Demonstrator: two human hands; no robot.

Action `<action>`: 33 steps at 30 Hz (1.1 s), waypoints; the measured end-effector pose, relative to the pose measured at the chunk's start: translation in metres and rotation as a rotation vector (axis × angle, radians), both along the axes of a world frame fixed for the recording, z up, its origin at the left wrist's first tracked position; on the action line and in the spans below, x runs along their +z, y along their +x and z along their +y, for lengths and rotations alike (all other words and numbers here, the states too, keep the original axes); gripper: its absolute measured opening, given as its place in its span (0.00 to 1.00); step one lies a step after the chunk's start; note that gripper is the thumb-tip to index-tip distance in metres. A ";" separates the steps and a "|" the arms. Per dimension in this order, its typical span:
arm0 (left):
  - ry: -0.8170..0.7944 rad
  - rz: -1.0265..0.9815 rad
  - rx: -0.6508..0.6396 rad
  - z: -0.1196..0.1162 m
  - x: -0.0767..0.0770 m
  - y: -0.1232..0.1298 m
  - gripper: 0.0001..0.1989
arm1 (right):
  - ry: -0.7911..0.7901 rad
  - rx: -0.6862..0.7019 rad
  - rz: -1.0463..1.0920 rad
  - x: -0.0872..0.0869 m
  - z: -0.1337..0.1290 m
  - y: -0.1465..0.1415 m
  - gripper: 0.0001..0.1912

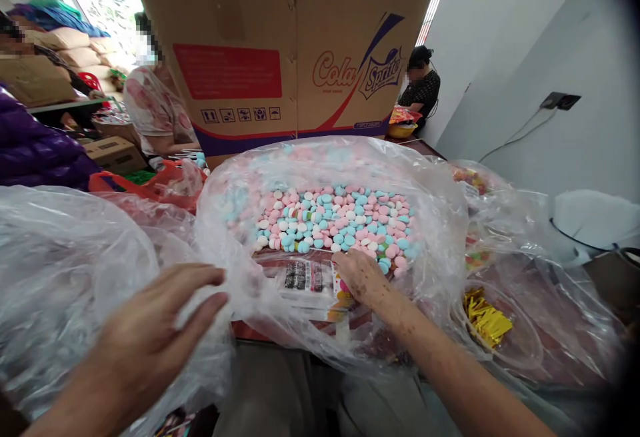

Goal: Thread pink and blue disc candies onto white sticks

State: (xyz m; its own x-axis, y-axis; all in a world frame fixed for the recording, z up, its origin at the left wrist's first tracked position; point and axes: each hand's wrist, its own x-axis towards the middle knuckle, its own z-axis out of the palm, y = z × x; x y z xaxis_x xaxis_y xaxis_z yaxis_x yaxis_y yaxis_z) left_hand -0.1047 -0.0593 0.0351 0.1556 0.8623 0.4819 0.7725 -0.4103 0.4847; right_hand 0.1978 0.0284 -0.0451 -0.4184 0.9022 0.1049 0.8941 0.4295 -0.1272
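Note:
A large clear plastic bag lies open toward me, holding a heap of pink, blue and white round candies. My right hand reaches into its opening at the near edge of the heap, fingers curled down; what they hold, if anything, is hidden. A thin white stick shows just left of those fingertips. Under that hand lies a clear packet with a printed black-and-pink label. My left hand hovers at the bag's left side, thumb and fingers apart, with nothing between them.
Behind the bag stands a tall cardboard carton. Gold twist ties sit in a clear round container at right. More clear plastic spreads on the left, near a red bag. Other people sit behind the carton, on both sides.

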 end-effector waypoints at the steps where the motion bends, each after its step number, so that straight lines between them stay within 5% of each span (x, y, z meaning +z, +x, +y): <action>1: 0.039 0.064 -0.114 0.006 -0.002 0.015 0.10 | 0.021 0.007 0.003 0.002 -0.001 -0.001 0.12; 4: 0.165 0.128 -0.248 0.032 -0.019 0.067 0.15 | 0.168 0.038 0.136 0.011 -0.006 -0.002 0.12; 7: 0.090 0.189 -0.334 0.053 -0.035 0.105 0.18 | 0.241 0.082 0.416 0.020 -0.016 -0.001 0.09; 10: -0.150 0.102 -0.368 0.061 -0.037 0.118 0.06 | 0.049 0.025 0.664 0.028 -0.029 0.002 0.05; 14: -0.530 -0.145 -0.430 0.061 -0.031 0.114 0.06 | -0.316 -0.109 0.927 0.035 -0.041 0.007 0.04; 17: -0.590 -0.213 -0.441 0.058 -0.033 0.109 0.06 | -0.319 -0.076 0.901 0.038 -0.046 0.010 0.07; 23: -0.384 -0.148 -0.446 0.049 -0.047 0.106 0.14 | 0.068 0.096 0.653 0.039 -0.050 0.008 0.16; 27: -0.431 -0.275 -0.449 0.045 -0.048 0.101 0.12 | 0.256 0.187 0.579 0.041 -0.049 0.006 0.19; 30: -0.435 -0.338 -0.456 0.040 -0.049 0.095 0.13 | 0.154 0.193 0.582 0.047 -0.041 0.006 0.23; 33: -0.396 -0.323 -0.452 0.033 -0.054 0.088 0.14 | -0.028 0.050 0.566 0.053 -0.020 0.002 0.23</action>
State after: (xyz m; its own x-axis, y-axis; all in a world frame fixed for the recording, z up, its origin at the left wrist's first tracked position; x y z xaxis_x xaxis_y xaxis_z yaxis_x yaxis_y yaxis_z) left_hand -0.0167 -0.0258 -0.0187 0.4433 0.8674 0.2259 0.3586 -0.4026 0.8422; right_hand 0.1995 0.0086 0.0080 -0.3460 0.8886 0.3012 0.6620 0.4587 -0.5928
